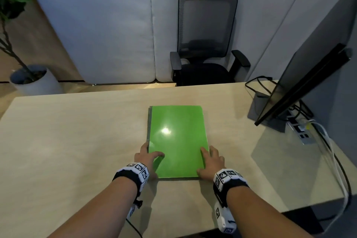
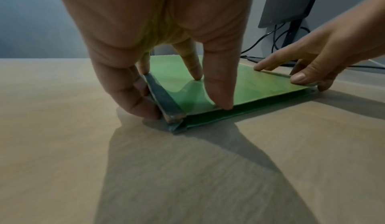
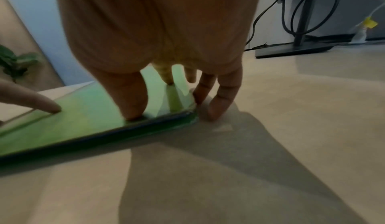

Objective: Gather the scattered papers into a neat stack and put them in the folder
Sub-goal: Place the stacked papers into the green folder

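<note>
1. Left hand (image 1: 147, 160): fingers spread, nearly straight, pressing the near left corner of the folder (image 1: 178, 137); nothing gripped.
2. Right hand (image 1: 211, 162): fingers likewise straight, pressing its near right corner.
3. Desk (image 1: 77, 141): pale wood.
4. The folder: green, closed, flat at mid-desk.

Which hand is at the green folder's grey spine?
The left hand: it flanks the grey spine of the glossy green folder, while the right hand presses the opposite, spineless corner.

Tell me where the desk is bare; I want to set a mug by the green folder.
Bare desk lies left of the green folder and between it and the monitor base. Left hand and right hand crowd its near corners; cables and power strip fill the right edge.
</note>
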`<state>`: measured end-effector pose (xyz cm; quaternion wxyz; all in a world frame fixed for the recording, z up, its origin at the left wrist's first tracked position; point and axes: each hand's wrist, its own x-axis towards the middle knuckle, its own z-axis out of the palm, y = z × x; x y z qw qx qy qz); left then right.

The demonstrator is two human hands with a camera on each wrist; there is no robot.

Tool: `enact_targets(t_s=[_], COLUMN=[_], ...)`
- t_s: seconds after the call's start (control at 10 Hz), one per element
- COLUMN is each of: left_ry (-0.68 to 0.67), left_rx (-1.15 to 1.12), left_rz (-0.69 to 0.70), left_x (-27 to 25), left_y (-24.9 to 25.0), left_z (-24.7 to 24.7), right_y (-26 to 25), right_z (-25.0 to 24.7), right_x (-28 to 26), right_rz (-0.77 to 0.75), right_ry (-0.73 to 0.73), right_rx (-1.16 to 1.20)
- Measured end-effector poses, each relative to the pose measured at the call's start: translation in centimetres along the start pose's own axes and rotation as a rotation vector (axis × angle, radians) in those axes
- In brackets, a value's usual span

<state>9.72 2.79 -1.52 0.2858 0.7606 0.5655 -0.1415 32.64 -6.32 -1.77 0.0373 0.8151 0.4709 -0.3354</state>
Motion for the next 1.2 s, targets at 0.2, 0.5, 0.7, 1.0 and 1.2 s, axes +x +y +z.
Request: enact_targets(t_s=[0.2, 0.5, 0.7, 1.0, 1.2], left_ry=[-0.014, 0.009, -0.001, -0.015, -0.112], left_rx=[0.069, 0.058, 0.076, 0.132, 0.202], left_rz=[-0.011, -0.016, -0.024, 0.018, 0.046], left_x=[0.8, 5.3, 8.6, 9.5, 8.2], left_y=[0.8, 1.9, 2.4, 2.5, 2.3], left_z=[-0.6, -3.1, -4.5, -5.4, -7.5], right_y=[-1.6, -3.4, -3.6, -3.8, -2.7], right_z=[-0.5, -3.6, -5.5, -6.1, -7.8], right_x=[1.6, 6.7, 10.5, 11.7, 11.0], right_rz=[-0.002, 0.024, 0.004, 0.023, -0.044], right_ry=[-0.079, -0.092, -0.078, -0.084, -0.120], right_rx=[-0.133, -0.147, -0.149, -0.184, -0.277])
